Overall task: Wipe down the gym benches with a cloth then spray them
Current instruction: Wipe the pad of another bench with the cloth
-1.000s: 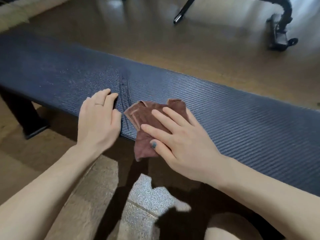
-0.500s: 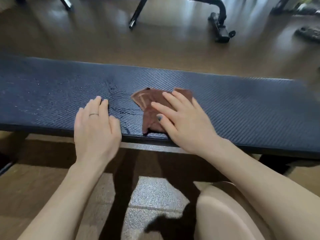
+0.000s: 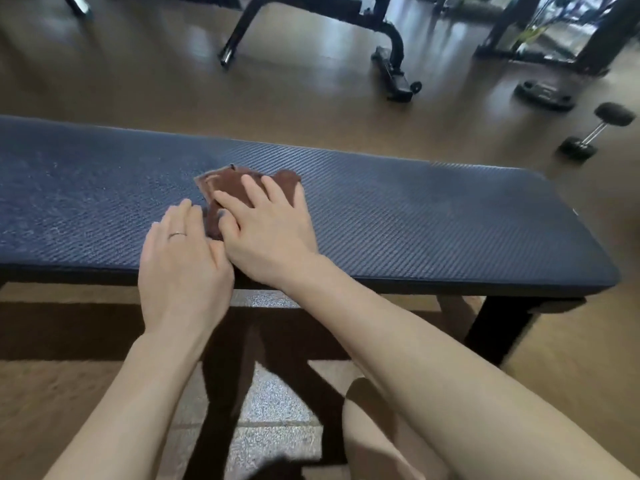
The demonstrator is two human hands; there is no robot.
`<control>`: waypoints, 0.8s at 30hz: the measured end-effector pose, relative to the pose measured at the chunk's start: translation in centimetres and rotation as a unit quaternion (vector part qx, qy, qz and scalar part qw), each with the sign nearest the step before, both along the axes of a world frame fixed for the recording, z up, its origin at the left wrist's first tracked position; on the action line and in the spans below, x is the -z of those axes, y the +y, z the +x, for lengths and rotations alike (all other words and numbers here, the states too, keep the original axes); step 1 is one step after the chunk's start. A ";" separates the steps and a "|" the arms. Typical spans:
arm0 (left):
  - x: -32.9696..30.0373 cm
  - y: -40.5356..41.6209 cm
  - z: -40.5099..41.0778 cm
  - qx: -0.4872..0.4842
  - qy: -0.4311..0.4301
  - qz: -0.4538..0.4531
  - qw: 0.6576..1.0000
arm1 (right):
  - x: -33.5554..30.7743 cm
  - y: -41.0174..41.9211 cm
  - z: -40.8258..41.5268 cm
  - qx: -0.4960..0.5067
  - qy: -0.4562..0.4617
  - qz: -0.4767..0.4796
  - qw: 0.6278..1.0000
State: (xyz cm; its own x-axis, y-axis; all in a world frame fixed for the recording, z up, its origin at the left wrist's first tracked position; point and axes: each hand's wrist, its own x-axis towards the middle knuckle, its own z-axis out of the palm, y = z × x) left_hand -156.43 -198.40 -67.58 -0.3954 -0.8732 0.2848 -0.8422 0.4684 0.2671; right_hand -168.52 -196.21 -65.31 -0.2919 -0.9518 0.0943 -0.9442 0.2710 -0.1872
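Left hand [image 3: 185, 261] flat on the long dark-blue textured padded counter [image 3: 433, 220] at its near edge, fingers straight and holding nothing, probably bracing the body during the wipe. Just beside it, thumbs nearly touching, right hand [image 3: 266, 233] spread over the crumpled brown cloth [image 3: 225, 180], fingers extended and pressing rather than gripping, likely for broad contact. Cloth mid-counter, partly under the palm. No spray bottle visible; spraying not yet done.

We're in a gym: a padded flat bench [image 3: 415, 216] stretches across in front of us, a dumbbell [image 3: 597, 133] and weight plate [image 3: 543, 95] lie on the wooden floor [image 3: 173, 91], and black equipment frames [image 3: 391, 53] stand behind.
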 end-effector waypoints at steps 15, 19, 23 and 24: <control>0.5 0.2 -0.5 -0.004 -0.008 -0.032 0.999 | -0.5 8.1 -23.6 0.283 -0.018 -0.004 0.959; 0.7 0.3 -0.8 -0.008 0.001 -0.037 0.999 | -0.5 6.3 -14.2 0.295 -0.009 -0.013 0.955; 0.8 -0.1 -0.4 0.012 0.000 -0.033 0.999 | 0.5 5.7 -1.4 0.082 0.032 -0.031 0.996; 0.8 -0.2 -0.1 0.020 0.000 -0.036 0.999 | 0.5 6.0 -0.3 0.045 0.018 -0.025 0.999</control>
